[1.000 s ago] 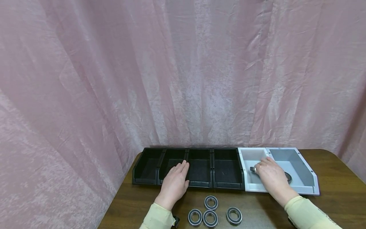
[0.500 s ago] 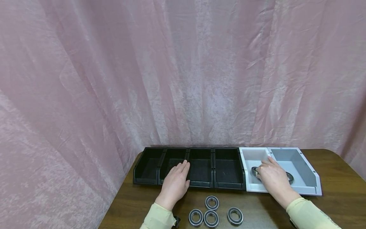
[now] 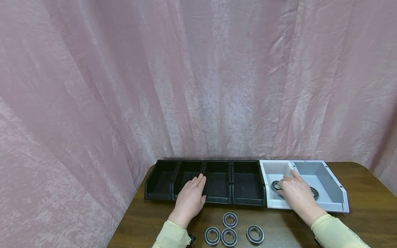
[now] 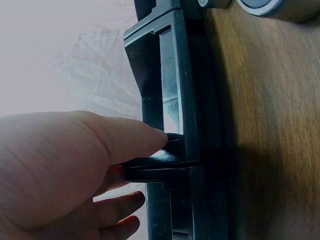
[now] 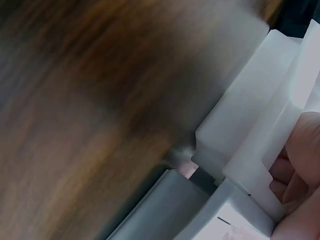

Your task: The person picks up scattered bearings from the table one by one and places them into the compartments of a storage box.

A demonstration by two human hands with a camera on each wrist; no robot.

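My left hand (image 3: 190, 198) rests over the divider between two black bins (image 3: 217, 182); its thumb (image 4: 135, 137) touches a bin's front edge in the left wrist view, other fingers stretched out. My right hand (image 3: 296, 191) reaches into the white bin (image 3: 273, 168). There a dark-sealed ball bearing (image 3: 274, 186) lies nearly flat at the bin's floor, thumb and index tip parted at its right edge. The hand covers the bearing's right part. In the right wrist view, the hand (image 5: 302, 160) shows behind the white bin's wall, bearing hidden.
Another bearing (image 3: 315, 193) lies in the light grey bin (image 3: 328, 196) at the far right, partly behind the right hand. Several bearings, one at the right (image 3: 255, 235), lie on the wooden table (image 3: 285, 230) before the bins. A pink curtain (image 3: 198, 79) hangs behind.
The bearing at my right fingertips has gone from standing on edge to lying nearly flat in the white bin. Thumb and index finger have parted. The left hand has stayed put.
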